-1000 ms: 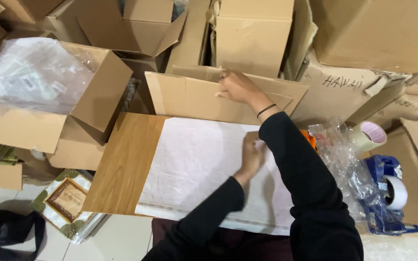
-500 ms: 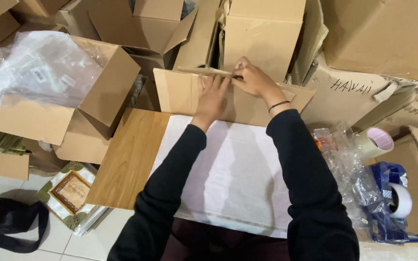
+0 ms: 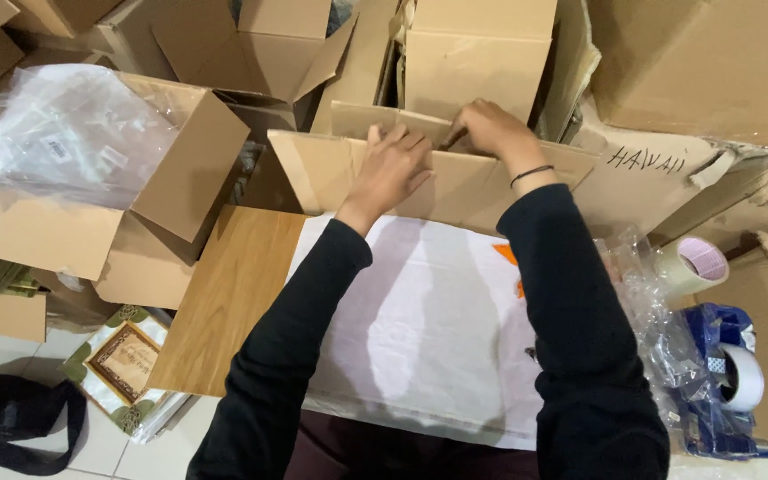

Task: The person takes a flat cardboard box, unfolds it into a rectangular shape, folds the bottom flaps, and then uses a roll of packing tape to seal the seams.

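the left hand (image 3: 391, 169) lies with fingers spread flat on the cardboard box flap (image 3: 455, 182) at the far edge of the tabletop (image 3: 233, 293), while the right hand (image 3: 491, 129) pinches its top edge, which might crease or tear if pulled unevenly.

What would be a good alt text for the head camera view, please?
Both hands, left hand and right hand, press on the flaps of a cardboard box beyond a white sheet on a wooden board. Tape rolls lie right.
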